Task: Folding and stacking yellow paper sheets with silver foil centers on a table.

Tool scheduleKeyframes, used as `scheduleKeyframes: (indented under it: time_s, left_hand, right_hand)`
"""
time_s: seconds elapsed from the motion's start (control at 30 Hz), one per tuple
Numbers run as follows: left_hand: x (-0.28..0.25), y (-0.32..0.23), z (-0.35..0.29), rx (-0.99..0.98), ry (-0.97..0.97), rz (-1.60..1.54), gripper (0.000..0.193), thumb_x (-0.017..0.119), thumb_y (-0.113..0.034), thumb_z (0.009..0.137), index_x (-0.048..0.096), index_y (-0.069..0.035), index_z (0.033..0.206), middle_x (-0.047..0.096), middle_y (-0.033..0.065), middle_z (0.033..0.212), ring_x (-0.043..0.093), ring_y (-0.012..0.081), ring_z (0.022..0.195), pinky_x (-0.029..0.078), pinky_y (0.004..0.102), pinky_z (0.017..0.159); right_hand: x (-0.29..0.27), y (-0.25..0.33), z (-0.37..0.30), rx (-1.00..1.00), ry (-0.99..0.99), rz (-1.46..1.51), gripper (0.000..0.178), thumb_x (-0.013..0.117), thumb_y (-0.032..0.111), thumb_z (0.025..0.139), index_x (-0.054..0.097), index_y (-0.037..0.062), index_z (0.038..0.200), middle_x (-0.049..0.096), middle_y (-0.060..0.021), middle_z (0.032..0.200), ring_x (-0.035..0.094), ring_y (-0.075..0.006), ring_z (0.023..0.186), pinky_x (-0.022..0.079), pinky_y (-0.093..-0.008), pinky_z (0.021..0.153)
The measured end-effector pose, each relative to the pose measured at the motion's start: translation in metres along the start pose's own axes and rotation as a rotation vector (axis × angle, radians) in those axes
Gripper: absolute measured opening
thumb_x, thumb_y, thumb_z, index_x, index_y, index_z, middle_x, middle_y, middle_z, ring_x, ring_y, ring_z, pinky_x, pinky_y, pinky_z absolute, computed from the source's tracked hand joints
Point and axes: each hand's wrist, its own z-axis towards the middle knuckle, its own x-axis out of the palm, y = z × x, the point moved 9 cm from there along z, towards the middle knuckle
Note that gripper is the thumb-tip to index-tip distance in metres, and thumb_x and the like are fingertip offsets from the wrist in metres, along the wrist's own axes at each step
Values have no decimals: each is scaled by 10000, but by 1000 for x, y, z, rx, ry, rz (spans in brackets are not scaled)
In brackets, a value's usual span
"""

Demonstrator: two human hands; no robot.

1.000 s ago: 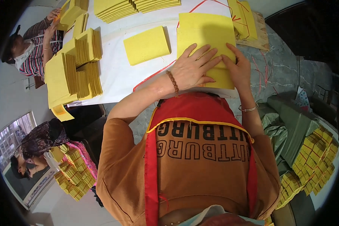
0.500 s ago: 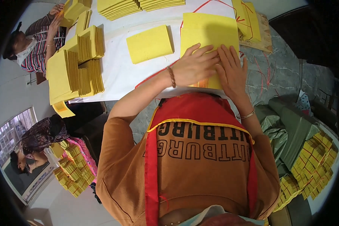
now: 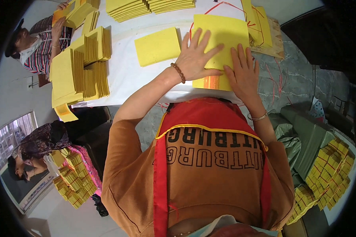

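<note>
A yellow paper sheet lies at the near right edge of the white-covered table, with an orange printed patch near its close edge. Spread across its left side is my left hand, fingers fanned out and pressing down flat. My right hand rests palm down on the sheet's right edge, fingers straight and fairly close together. Neither hand grips anything. What lies under the sheet is hidden. To the left, a smaller yellow paper stack lies apart from both hands.
Stacks of folded yellow paper stand on the left and at the back. Red string lies behind the sheet; tied yellow bundles sit to its right. Two other people work at left. More bundles are piled at lower right.
My left hand has slid left and away from the right hand, its fingers now spread wider. More of the orange patch shows. My right hand has barely moved.
</note>
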Motion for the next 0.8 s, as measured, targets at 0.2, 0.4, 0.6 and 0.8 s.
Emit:
scheduleKeyframes:
  time_s: [0.2, 0.4, 0.6, 0.8]
  left_hand:
    - [-6, 10, -3, -136, -43, 113, 704, 547, -594, 785, 418, -181, 1340, 328, 249, 1369, 275, 409, 1287, 206, 572, 1029]
    - [-10, -22, -3, 90, -86, 115, 578, 633, -354, 780, 477, -70, 1260, 497, 210, 1197, 488, 316, 1099, 431, 414, 878]
    - [-4, -22, 3, 42, -24, 175, 534, 643, -195, 697, 513, -12, 1181, 539, 170, 1132, 539, 270, 1012, 475, 329, 800]
    - [-63, 14, -22, 26, -344, 84, 448, 556, -43, 742, 518, -27, 1188, 600, 142, 1088, 587, 272, 983, 491, 350, 813]
  right_hand:
    - [-1, -8, 0, 51, -5, 48, 662, 479, 475, 877, 350, 49, 1367, 269, -141, 1461, 233, -266, 1357, 174, -617, 1010]
    - [7, -17, -1, 83, 5, 115, 638, 451, 468, 896, 338, 68, 1380, 243, -132, 1475, 208, -266, 1367, 121, -601, 1031]
    - [3, -18, -7, 147, -42, 451, 686, 478, 433, 897, 229, 72, 1424, 159, -172, 1492, 163, -314, 1379, 92, -613, 1036]
    - [-7, -20, -17, 205, -150, 420, 824, 562, 435, 852, 119, 68, 1443, 151, -176, 1492, 198, -336, 1363, 125, -632, 1018]
